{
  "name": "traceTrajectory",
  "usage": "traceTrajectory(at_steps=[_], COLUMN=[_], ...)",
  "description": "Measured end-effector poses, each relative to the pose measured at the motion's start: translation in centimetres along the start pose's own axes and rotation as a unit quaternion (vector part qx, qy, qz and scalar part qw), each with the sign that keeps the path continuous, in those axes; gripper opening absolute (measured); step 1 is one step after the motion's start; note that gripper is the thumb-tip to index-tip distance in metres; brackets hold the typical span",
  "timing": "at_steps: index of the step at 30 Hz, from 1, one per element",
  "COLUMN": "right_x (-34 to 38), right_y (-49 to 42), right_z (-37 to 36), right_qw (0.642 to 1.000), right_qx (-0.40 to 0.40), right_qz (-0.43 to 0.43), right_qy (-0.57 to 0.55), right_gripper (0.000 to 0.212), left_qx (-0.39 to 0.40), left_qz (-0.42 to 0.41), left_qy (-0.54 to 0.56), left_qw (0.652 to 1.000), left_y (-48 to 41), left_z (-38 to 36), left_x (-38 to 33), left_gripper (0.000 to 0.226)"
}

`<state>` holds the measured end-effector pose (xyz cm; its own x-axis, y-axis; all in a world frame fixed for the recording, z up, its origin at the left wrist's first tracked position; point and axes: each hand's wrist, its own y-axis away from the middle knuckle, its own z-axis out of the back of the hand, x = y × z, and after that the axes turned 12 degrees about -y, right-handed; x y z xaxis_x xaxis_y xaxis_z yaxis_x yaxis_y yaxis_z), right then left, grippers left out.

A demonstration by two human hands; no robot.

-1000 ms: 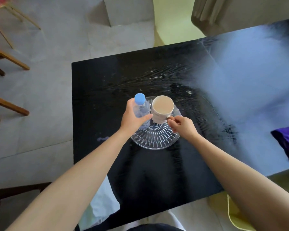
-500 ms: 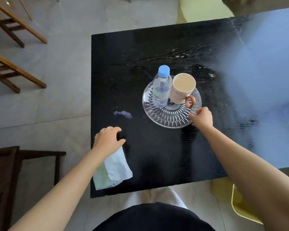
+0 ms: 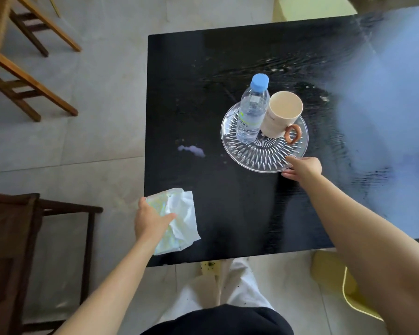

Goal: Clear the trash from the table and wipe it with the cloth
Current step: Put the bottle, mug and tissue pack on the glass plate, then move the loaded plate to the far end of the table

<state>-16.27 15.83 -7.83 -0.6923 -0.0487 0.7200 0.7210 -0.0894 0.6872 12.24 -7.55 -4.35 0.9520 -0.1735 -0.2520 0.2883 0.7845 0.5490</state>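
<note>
A black table [image 3: 228, 213] stands on a grey tiled floor [image 3: 94, 117], with wooden chairs [image 3: 34, 93] off to the left. The cloth [image 3: 185, 211], pale and crumpled, lies on the table's near left corner. The left hand [image 3: 150, 222] grips it from the table's left edge, the thumb laid across its top and the fingers hidden behind it. Well apart from it, the right hand [image 3: 305, 168] pinches the near rim of a cut-glass plate [image 3: 259, 155], thumb on top and fingers under the edge. A clear water bottle [image 3: 250, 112] with a blue cap and a cream mug [image 3: 281, 114] with a brown handle stand upright on the plate, touching each other. A small whitish smear [image 3: 191, 150] lies on the tabletop between the cloth and the plate, just left of the plate's rim.
</note>
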Motion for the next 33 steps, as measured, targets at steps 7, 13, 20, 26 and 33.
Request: traceTrajectory(at_steps=[7,13,20,26,33], right_x=[0.6,1.0,1.1,1.1,0.3], right_y=[-1.1,-1.3,-1.1,-1.4,-1.7], right_z=[-0.1,-0.1,0.7,1.2,1.9], right_qw=[0.999,0.999,0.998,0.992,0.985], right_qx=[-0.014,-0.008,0.062,0.098,0.098], right_qz=[-0.033,-0.044,0.016,0.04,0.091], right_qy=[-0.013,-0.007,-0.007,-0.067,-0.109], right_gripper=[0.011,0.01,0.009,0.012,0.016], left_qx=[0.05,0.138,0.144,0.185,0.159], left_qz=[-0.047,-0.237,-0.374,-0.422,-0.426], left_qy=[0.174,0.181,0.058,0.061,0.061], left_qw=[0.982,0.944,0.914,0.885,0.888], left_y=[0.2,0.2,-1.0,-1.3,-1.7], left_z=[1.8,5.1,6.9,6.0,5.0], left_x=[-3.2,-12.6,-22.4,-26.1,-26.4], left_gripper=[0.049,0.066,0.112,0.093,0.088])
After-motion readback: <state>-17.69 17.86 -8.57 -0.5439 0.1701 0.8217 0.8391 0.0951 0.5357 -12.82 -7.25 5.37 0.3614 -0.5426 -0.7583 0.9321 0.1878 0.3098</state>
